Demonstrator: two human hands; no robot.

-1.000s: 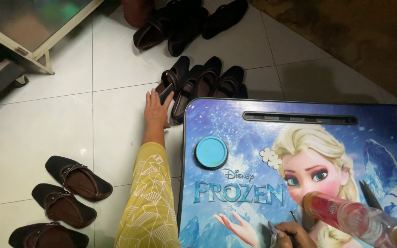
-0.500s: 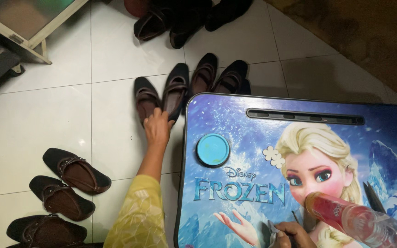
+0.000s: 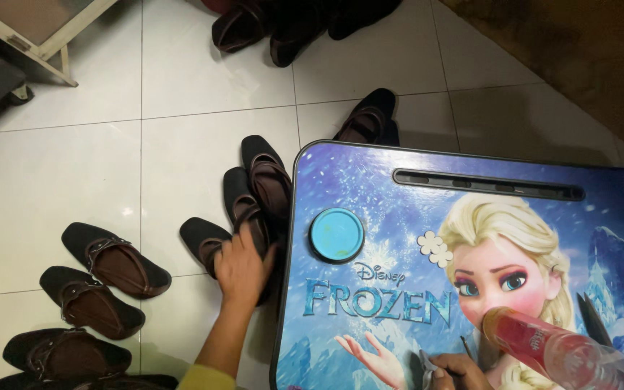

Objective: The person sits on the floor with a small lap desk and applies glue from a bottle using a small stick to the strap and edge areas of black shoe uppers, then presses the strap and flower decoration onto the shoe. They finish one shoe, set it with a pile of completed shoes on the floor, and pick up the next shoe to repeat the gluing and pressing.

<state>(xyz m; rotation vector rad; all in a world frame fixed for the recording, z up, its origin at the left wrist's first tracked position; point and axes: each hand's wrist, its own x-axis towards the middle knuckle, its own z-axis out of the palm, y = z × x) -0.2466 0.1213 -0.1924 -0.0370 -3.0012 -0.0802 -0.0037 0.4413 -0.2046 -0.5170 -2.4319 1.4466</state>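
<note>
My left hand [image 3: 242,266] reaches down to the floor beside the table. Its fingers are curled over the back of a dark brown shoe [image 3: 243,213]. Two more brown shoes [image 3: 267,173] [image 3: 204,242] lie against it, close to the left edge of the blue low table [image 3: 370,180] with a cartoon picture on top. My right hand [image 3: 451,370] shows only at the bottom edge, resting on the table top and closed on a thin dark tool [image 3: 465,348]. A clear bottle with a pink-red top part [image 3: 557,354] lies on the table just right of that hand.
Several more brown shoes [image 3: 113,258] lie on the white tiles at lower left, and darker shoes [image 3: 294,25] sit at the top. One shoe [image 3: 366,119] pokes out behind the table. A metal-framed stand [image 3: 45,50] is at top left, a brown rug [image 3: 579,65] at top right.
My left hand has drawn back toward me along the table's left edge, and the brown shoes under it have slid nearer with it. My right hand has stayed put.
</note>
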